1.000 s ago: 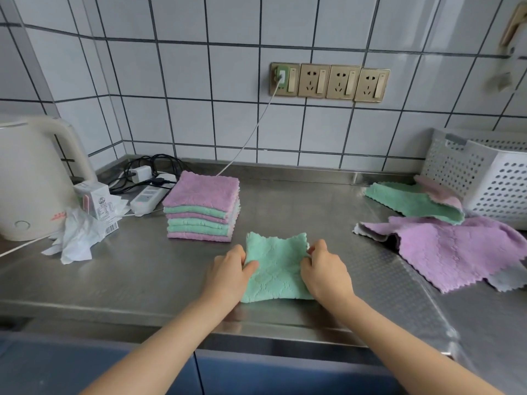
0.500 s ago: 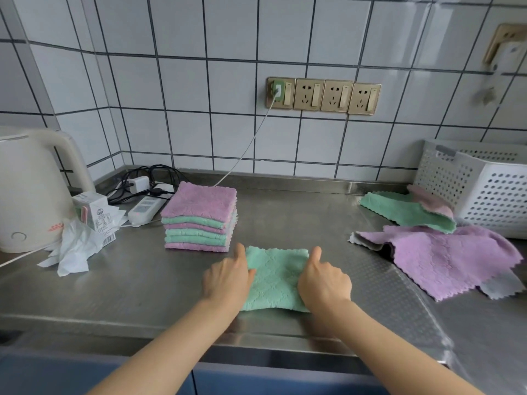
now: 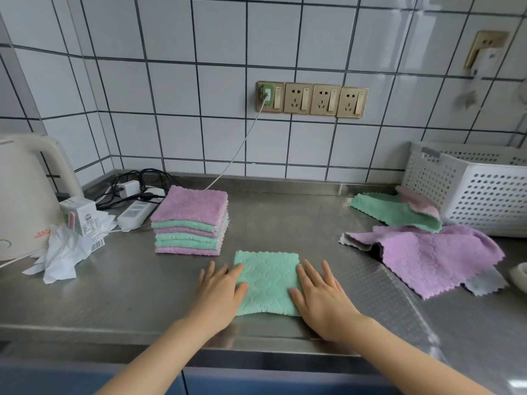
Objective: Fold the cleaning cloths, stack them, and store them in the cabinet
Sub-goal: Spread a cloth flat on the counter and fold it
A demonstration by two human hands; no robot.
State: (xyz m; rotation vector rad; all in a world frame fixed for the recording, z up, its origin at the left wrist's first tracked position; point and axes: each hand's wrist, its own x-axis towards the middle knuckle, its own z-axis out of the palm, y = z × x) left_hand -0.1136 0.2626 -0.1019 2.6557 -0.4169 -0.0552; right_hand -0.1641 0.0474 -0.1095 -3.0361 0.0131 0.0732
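A folded green cloth (image 3: 268, 282) lies flat on the steel counter (image 3: 114, 295) near its front edge, and both hands rest on it palms down. The left hand (image 3: 221, 292) covers its left edge and the right hand (image 3: 320, 297) its right edge, fingers spread and flat, gripping nothing. Just behind and to the left stands the stack of folded cloths (image 3: 190, 220), and the unfolded purple cloth (image 3: 433, 255) lies well off to the right.

Kettle (image 3: 25, 195) — cut off left
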